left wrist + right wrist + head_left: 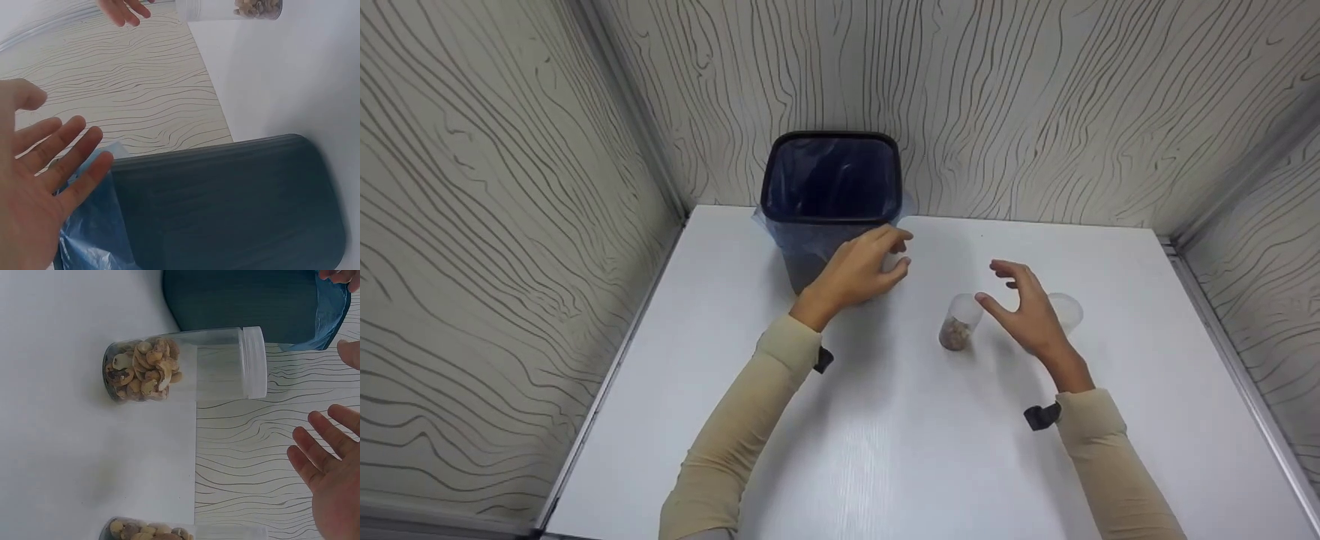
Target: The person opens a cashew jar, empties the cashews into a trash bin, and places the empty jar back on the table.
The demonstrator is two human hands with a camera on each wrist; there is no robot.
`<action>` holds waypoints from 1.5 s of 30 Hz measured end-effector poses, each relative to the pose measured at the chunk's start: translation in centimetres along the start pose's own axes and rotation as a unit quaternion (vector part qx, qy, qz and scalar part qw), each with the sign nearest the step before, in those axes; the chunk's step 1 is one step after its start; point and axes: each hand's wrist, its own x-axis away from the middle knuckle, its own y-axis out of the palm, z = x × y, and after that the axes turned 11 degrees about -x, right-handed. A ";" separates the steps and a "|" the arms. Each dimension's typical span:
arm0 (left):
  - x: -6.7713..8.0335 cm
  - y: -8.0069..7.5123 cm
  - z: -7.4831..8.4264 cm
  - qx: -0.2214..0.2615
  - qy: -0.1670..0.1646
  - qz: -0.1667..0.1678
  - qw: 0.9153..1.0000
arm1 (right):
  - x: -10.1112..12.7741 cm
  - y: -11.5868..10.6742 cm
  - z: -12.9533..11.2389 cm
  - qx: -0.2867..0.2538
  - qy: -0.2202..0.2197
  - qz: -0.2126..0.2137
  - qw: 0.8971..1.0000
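My left hand (864, 268) hovers by the front right corner of a dark bin (831, 187) lined with a blue bag (90, 242). Its fingers are spread and hold nothing, as the left wrist view shows (45, 180). My right hand (1024, 309) is raised between two clear plastic jars, fingers relaxed and empty. The left jar (958, 324), partly filled with mixed nuts, stands just beside its thumb. The right jar (1068, 309) is half hidden behind the hand. In the right wrist view the near jar (180, 365) and the second jar (152, 531) both show nuts.
The white table (885, 450) sits in a booth of wood-grain walls (510, 225) on three sides. The bin stands against the back wall. A metal strip runs along the table's right edge (1230, 360). Both forearms wear beige sleeves.
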 end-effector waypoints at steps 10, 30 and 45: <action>-0.7 1.4 0.6 -0.010 0.008 -0.019 1.000 | 0.7 0.8 0.7 -0.024 0.012 0.003 1.000; -1.5 4.0 2.2 -0.029 0.018 -0.065 0.997 | 1.5 2.9 2.2 -0.065 0.050 -0.006 0.997; -2.7 6.5 3.6 0.008 0.016 -0.094 0.995 | 1.8 4.4 3.5 -0.096 0.072 0.009 0.993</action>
